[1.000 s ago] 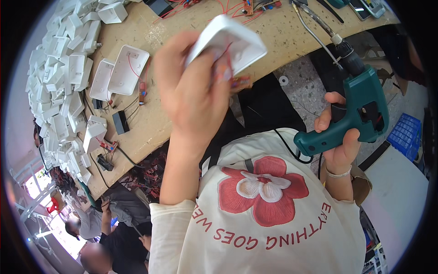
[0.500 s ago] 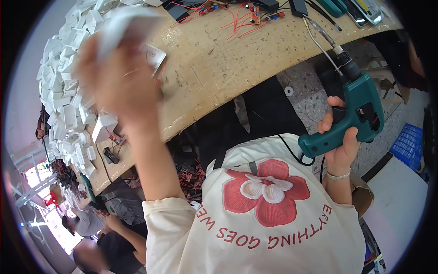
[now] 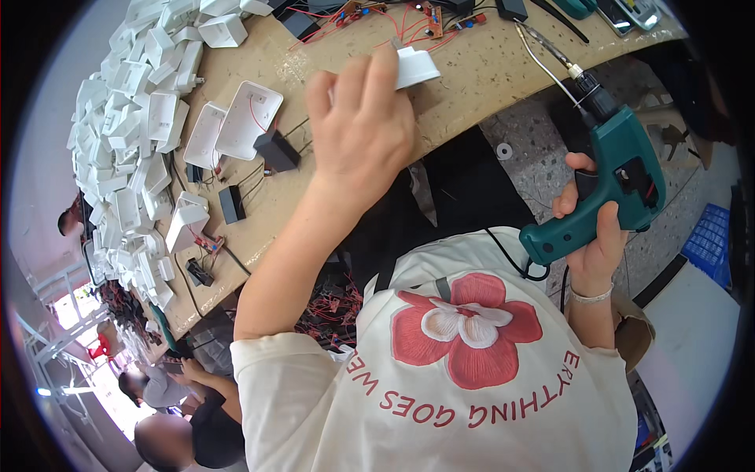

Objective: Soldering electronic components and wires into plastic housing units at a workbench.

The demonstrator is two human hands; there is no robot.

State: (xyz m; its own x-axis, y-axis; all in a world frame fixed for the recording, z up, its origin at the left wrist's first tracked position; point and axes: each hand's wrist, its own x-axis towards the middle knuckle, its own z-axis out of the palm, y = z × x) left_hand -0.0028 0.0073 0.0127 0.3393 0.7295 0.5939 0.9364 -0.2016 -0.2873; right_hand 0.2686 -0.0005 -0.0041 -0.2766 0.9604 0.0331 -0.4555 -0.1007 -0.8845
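My left hand [image 3: 360, 130] is raised over the wooden workbench [image 3: 472, 86], its fingers closed on a small white plastic part [image 3: 414, 66]. Just beyond that part lie small circuit boards with red wires [image 3: 409, 16]. My right hand [image 3: 591, 240] is off the bench's near edge and grips the handle of a teal electric screwdriver [image 3: 609, 185]. The tool's bit points up toward the bench and its cord runs down to my shirt.
A big heap of white plastic housings [image 3: 130, 118] covers the bench's left side. Two open housings with red wire [image 3: 236, 126] and small black blocks [image 3: 275, 149] lie near my left hand. Other people sit at the lower left [image 3: 169, 393]. A blue crate [image 3: 712, 240] stands at right.
My left hand held a large white housing close up, swung left toward the heap, and now is back over the bench's middle with a small white part. The right hand and screwdriver barely moved.
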